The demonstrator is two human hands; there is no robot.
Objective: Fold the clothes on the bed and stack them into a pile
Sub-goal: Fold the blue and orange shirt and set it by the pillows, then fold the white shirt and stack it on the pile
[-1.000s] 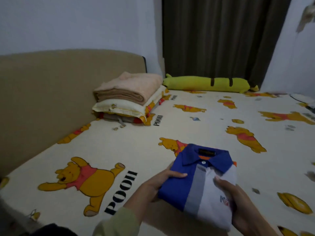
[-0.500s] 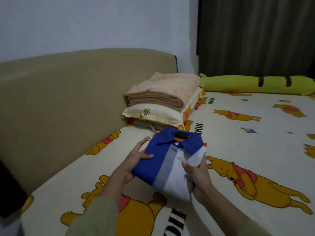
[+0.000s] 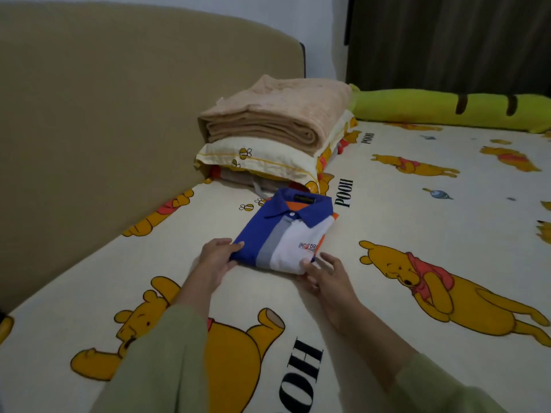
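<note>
Folded shirt [image 3: 284, 236] now down on bed [image 3: 387, 204], left hand [image 3: 216, 254] grip pinching corner, right hand [image 3: 323, 271] spread

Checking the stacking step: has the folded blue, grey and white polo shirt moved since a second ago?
Yes. The polo shirt went from held mid-bed to lying on the sheet, collar near the cream pillow.

A folded polo shirt [image 3: 283, 234] lies on the bed sheet [image 3: 387, 204] at frame centre; the left hand [image 3: 216, 256] grips its blue corner; the right hand [image 3: 325, 271] touches its white corner.
</note>
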